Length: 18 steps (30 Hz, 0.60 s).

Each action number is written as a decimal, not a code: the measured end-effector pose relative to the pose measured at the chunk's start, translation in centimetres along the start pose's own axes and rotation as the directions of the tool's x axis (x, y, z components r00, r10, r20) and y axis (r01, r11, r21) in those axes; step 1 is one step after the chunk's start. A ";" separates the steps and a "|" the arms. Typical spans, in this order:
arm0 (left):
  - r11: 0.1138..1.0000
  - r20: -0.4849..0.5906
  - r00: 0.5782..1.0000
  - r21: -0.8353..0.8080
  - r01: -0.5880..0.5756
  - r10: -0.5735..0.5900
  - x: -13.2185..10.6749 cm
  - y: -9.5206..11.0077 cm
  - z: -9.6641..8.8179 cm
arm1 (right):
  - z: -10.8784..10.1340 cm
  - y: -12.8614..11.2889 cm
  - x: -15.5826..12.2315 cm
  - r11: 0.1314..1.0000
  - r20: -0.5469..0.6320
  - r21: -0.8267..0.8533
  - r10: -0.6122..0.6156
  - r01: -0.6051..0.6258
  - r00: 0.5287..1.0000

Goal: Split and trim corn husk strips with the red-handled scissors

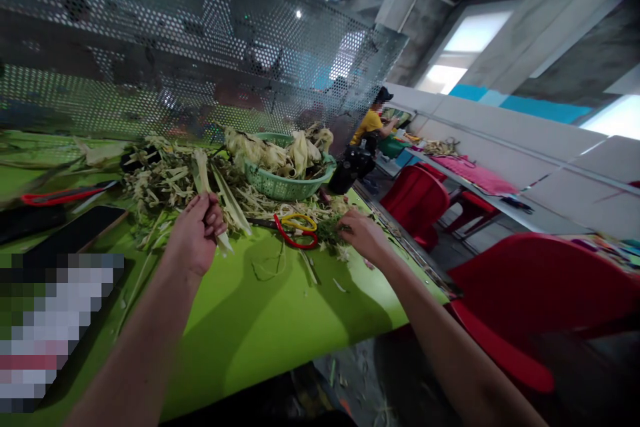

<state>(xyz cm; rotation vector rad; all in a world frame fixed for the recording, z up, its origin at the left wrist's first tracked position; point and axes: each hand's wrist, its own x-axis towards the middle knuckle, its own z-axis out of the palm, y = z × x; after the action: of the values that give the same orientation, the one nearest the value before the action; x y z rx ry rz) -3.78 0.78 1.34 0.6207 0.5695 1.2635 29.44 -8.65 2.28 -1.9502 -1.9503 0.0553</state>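
Note:
My left hand (197, 233) is closed around a pale strip of dried husk (201, 170), which sticks up above the fingers and shows again below them. On the right, my right hand (364, 232) is at a small heap of green sprigs (329, 232), its fingers bent down and drawn together. Its fingertips are partly hidden, so what they grip is unclear. Between the hands lie scissors (296, 230) with red and yellow handles. Behind them stands a green plastic basket (285, 185) filled with dried husks (300, 153).
Dried plant pieces (165, 177) are heaped on the green table (240, 327). At left lie a phone (80, 230), a red-handled tool (65, 195) and a blurred-out flat object (55, 327). A perforated panel (200, 47) rises behind. Red chairs (540, 280) and a person (370, 123) are to the right.

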 end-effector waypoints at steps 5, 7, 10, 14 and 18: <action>1.000 -0.007 1.000 -0.004 -0.009 0.008 -0.1 0.1 0.3 | -1.2 0.1 0.9 0.986 -0.027 0.160 0.053 -0.048 0.998; 1.000 -0.001 1.000 -0.009 -0.016 0.016 -0.2 0.0 0.3 | -2.0 -0.2 1.0 0.970 -0.029 0.231 0.078 -0.069 0.997; 1.000 -0.004 1.000 -0.013 -0.019 0.019 -0.2 0.0 0.4 | -3.3 -1.7 1.2 0.905 0.000 0.413 0.114 -0.104 0.993; 1.000 -0.003 1.000 -0.017 -0.013 0.013 -0.3 -0.1 0.5 | -4.9 -4.9 2.1 0.675 0.049 0.723 0.161 -0.146 0.986; 1.000 -0.003 1.000 -0.004 -0.013 0.013 -0.3 -0.1 0.5 | -6.2 -8.5 3.7 0.645 -0.032 0.763 0.092 -0.035 0.995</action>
<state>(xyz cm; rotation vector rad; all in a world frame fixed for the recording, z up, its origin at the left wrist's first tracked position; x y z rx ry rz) -3.47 0.44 1.67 0.6195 0.5660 1.2779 23.28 -6.87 11.33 -1.3967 -1.4352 0.7108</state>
